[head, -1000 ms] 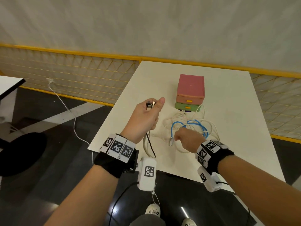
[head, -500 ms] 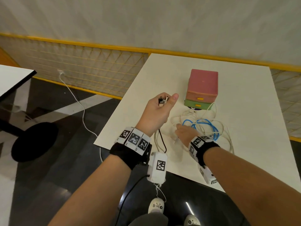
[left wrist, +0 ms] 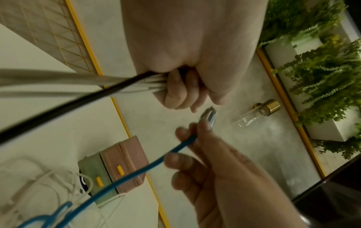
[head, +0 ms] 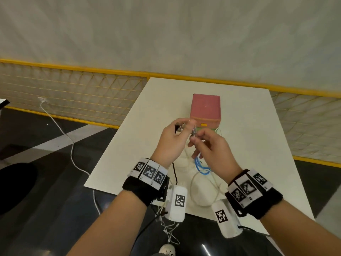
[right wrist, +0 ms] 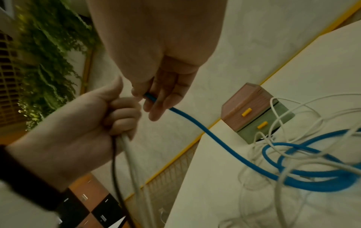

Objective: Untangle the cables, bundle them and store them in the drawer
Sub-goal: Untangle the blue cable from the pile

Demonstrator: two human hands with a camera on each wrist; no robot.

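Observation:
My left hand [head: 181, 127] is raised over the white table [head: 249, 145] and grips the ends of white cables [left wrist: 78, 77] and a black cable [left wrist: 58, 111] in a fist. Right beside it, my right hand [head: 194, 134] pinches the metal plug [left wrist: 209, 115] of the blue cable [right wrist: 215, 138]. That cable trails down into a tangle of thin white cables [right wrist: 293, 162] on the table. Behind the tangle stands the small drawer box [head: 205, 108], pink above green with yellow handles and both drawers closed.
The tangle lies near the table's front edge. A white charger lead [head: 60, 126] runs across the dark floor at the left from the yellow mesh fence [head: 73, 97]. The left wrist view shows a glass bottle with a gold cap [left wrist: 255, 114] and green plants [left wrist: 322, 77].
My right hand has left the tangle and risen to the left hand with the blue cable's plug end. The left hand has kept its cable ends raised.

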